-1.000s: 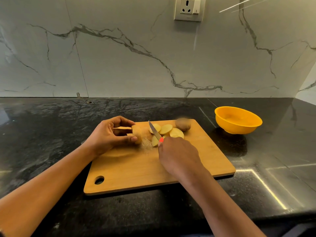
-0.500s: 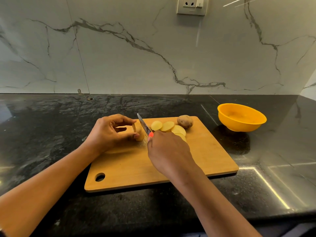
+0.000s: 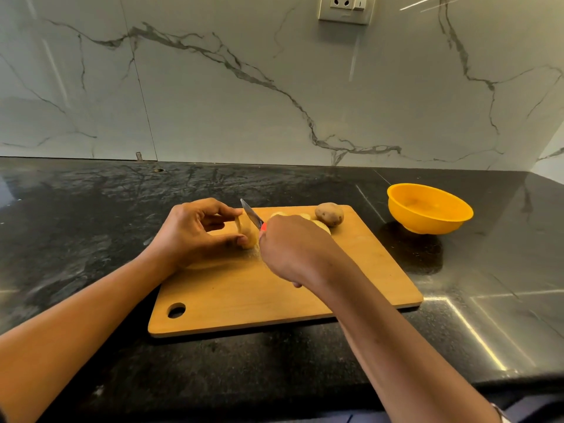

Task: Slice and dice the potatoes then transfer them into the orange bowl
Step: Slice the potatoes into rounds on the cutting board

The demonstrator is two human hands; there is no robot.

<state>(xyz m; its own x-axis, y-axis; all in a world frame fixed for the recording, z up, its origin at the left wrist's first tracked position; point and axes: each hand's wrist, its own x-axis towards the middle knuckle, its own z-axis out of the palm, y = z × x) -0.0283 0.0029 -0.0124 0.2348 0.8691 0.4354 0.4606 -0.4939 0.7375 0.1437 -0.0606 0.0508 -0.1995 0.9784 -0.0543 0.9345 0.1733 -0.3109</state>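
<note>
On the wooden cutting board my left hand pinches a cut potato piece between thumb and fingers. My right hand grips a knife with an orange-red handle; its blade rests against the piece's right face, tip pointing up and away. Several pale potato slices lie behind my right hand, mostly hidden by it. A whole brown potato sits at the board's far edge. The orange bowl stands empty on the counter to the right of the board.
The board lies on a black stone counter whose front edge runs along the bottom right. A marble backsplash rises behind, with a wall socket at the top.
My right hand has moved the knife left, from the pile of slices to the potato piece held by my left hand. The slices are now mostly covered by my right hand.
</note>
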